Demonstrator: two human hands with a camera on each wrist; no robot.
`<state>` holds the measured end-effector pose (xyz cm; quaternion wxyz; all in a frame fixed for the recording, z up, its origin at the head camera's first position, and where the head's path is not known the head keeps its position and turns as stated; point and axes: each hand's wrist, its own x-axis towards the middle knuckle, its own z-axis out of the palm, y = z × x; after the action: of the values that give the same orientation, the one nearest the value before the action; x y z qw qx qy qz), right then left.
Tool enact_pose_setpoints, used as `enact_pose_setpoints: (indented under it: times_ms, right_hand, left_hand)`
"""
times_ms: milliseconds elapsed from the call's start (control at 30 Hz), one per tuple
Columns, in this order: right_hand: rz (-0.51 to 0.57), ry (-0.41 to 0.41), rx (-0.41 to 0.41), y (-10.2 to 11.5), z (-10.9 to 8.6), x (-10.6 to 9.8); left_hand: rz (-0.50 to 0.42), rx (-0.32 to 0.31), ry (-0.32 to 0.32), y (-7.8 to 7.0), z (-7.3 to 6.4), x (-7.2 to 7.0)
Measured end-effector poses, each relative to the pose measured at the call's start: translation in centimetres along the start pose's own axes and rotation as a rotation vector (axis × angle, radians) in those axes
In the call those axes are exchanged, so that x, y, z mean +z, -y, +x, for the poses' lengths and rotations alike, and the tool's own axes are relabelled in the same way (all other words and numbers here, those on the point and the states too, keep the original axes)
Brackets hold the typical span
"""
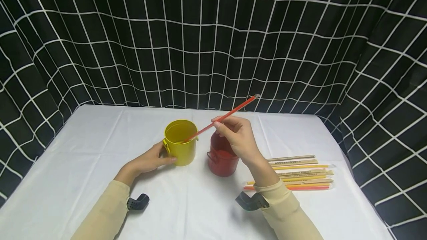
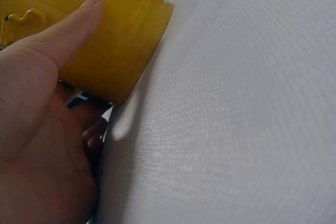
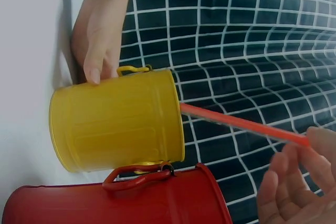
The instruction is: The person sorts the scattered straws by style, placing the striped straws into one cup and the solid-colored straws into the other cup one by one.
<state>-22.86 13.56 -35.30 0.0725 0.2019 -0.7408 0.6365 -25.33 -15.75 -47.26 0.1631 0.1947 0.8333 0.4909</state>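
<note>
My left hand [image 1: 150,160] grips the yellow bucket [image 1: 184,154] low on its left side; in the left wrist view the thumb lies along the wall, other fingers partly hidden behind. Between thumb and fingers, my right hand [image 1: 242,140] pinches a red straw [image 1: 234,110] with a clear wrapper end at its top. The straw slants down to the left, its lower end inside the yellow bucket's mouth, as the right wrist view [image 3: 241,123] also suggests. Below the right hand stands a red bucket [image 1: 222,166], its rim partly covered by that hand.
To the right, several wrapped straws [image 1: 300,177], yellow, red and paper-covered, lie side by side on the white tablecloth [image 1: 200,203]. The right forearm passes over their left ends. A black curtain with a white grid [image 1: 207,40] rises behind the table and along both sides.
</note>
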Motion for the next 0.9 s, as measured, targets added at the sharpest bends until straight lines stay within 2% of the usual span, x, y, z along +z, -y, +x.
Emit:
enact_pose_setpoints:
  times_ms: [133,267,467,667,900]
  right_hand:
    - [-0.042,0.006,0.001,0.0,0.1,-0.1]
    - [-0.034,0.01,0.012,0.1,0.1,-0.3]
    - [0.018,-0.005,0.039,0.3,0.3,-0.5]
    - [0.12,-0.057,0.039,0.3,0.5,-0.9]
    - [0.157,-0.121,0.043,-0.1,0.9,-2.0]
  left_hand:
    - [0.0,-0.007,0.005,-0.2,-0.1,0.0]
    - [-0.004,-0.01,0.006,-0.3,-0.1,0.0]
    - [-0.02,-0.02,0.003,0.0,0.1,0.0]
    - [-0.002,-0.022,0.002,0.1,0.2,0.0]
    - [-0.012,-0.02,0.003,0.3,0.2,0.1]
